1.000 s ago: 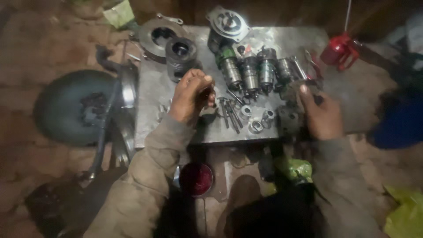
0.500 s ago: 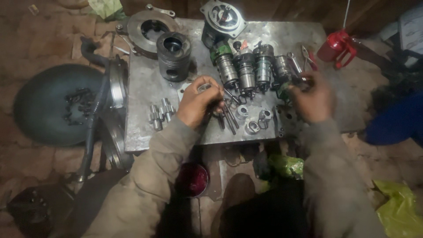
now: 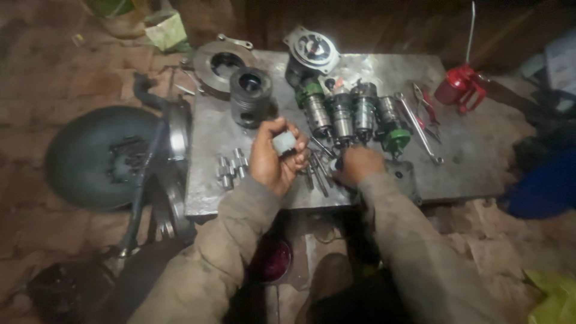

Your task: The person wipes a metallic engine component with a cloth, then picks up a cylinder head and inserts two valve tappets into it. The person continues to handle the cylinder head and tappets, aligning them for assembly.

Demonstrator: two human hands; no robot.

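Broadly, I see the steel tabletop (image 3: 468, 162) spread with pump parts: a row of ribbed cylinders (image 3: 351, 114), a dark ring housing (image 3: 250, 96), and loose pins (image 3: 231, 168). My left hand (image 3: 271, 159) is raised over it, fingers (image 3: 298, 157) clamped on a small grey metal sleeve (image 3: 284, 143). My right hand (image 3: 359, 165) rests low among the thin rods (image 3: 318, 171); whether it grips one I cannot tell. I judge this a sorting and inspecting step; next calls for a steady turn of the sleeve.
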